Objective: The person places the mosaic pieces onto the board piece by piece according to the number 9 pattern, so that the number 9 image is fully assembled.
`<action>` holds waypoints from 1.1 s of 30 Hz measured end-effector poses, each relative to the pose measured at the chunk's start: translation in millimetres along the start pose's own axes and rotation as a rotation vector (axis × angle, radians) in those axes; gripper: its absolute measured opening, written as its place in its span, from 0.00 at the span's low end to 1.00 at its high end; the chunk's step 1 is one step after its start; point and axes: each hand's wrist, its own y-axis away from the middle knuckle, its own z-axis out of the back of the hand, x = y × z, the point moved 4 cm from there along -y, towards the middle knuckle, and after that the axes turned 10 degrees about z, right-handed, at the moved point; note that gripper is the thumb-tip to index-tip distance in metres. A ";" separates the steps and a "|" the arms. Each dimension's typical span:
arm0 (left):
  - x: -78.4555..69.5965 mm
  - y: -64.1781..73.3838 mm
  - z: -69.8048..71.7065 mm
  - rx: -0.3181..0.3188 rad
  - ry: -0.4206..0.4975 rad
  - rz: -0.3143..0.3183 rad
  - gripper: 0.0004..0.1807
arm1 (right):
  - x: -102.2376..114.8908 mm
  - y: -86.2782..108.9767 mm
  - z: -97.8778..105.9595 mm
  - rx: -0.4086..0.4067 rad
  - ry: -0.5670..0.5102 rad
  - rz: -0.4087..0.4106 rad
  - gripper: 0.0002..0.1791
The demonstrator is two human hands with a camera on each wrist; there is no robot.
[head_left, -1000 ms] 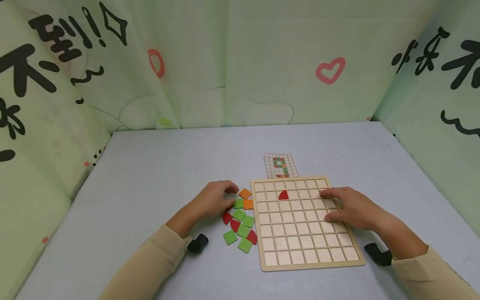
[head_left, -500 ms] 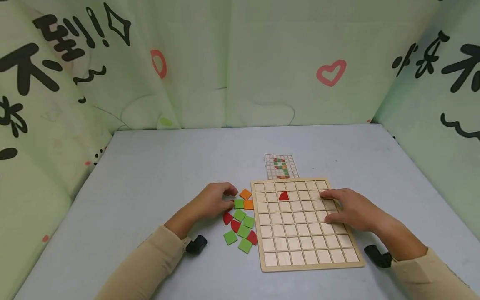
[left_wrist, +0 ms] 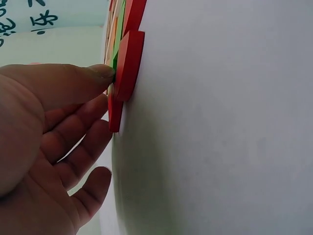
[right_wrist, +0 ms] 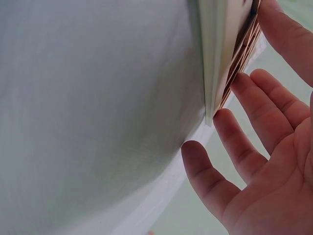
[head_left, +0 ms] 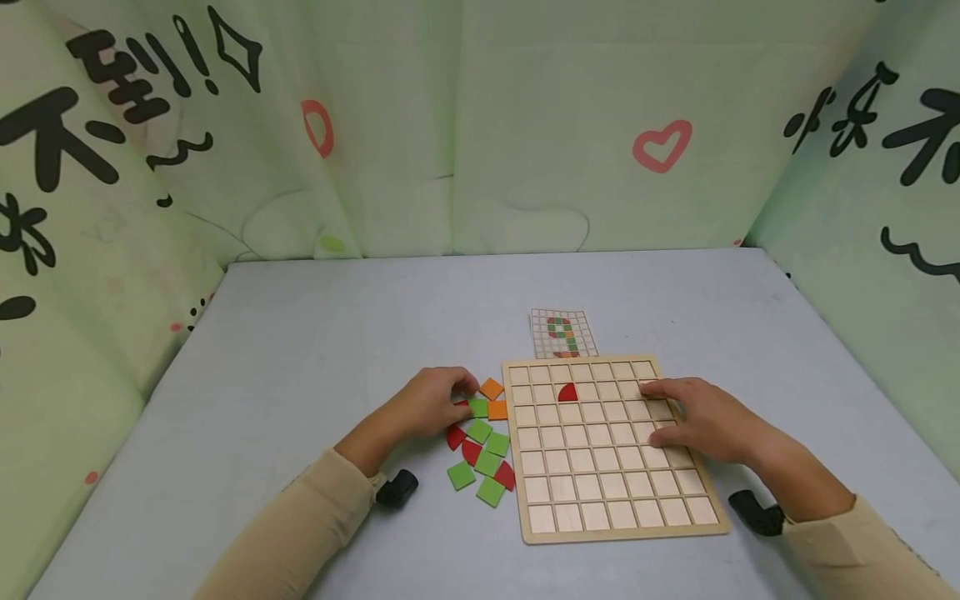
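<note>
In the head view my left hand [head_left: 431, 400] is at the upper left of a cluster of loose tiles, thumb and forefinger apart. A red quarter-circle tile [left_wrist: 115, 116] lies between thumb and fingers in the left wrist view, and the thumb tip is right at the tiles' edges. Beside it are a green square tile [head_left: 478, 407] and an orange square tile [head_left: 497, 410]. My right hand [head_left: 708, 417] rests with spread fingers on the right side of a wooden grid board [head_left: 600, 537]. One red quarter-circle tile [head_left: 567, 392] sits in a cell of the board's second row.
A pattern card [head_left: 540, 342] with a red, green and orange figure lies behind the board. More green squares [head_left: 491, 492] and red quarter-circles [head_left: 471, 452] lie along the board's left edge. A printed curtain [head_left: 525, 125] encloses the table [head_left: 337, 317] behind and at both sides.
My left hand has shifted only slightly at the tiles, and a bit of red tile now shows by the thumb. The right hand stays on the board.
</note>
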 end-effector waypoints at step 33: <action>-3.6 -1.5 -1.2 0.012 -0.047 0.003 0.16 | 0.5 1.3 -0.1 0.000 -0.004 -0.006 0.39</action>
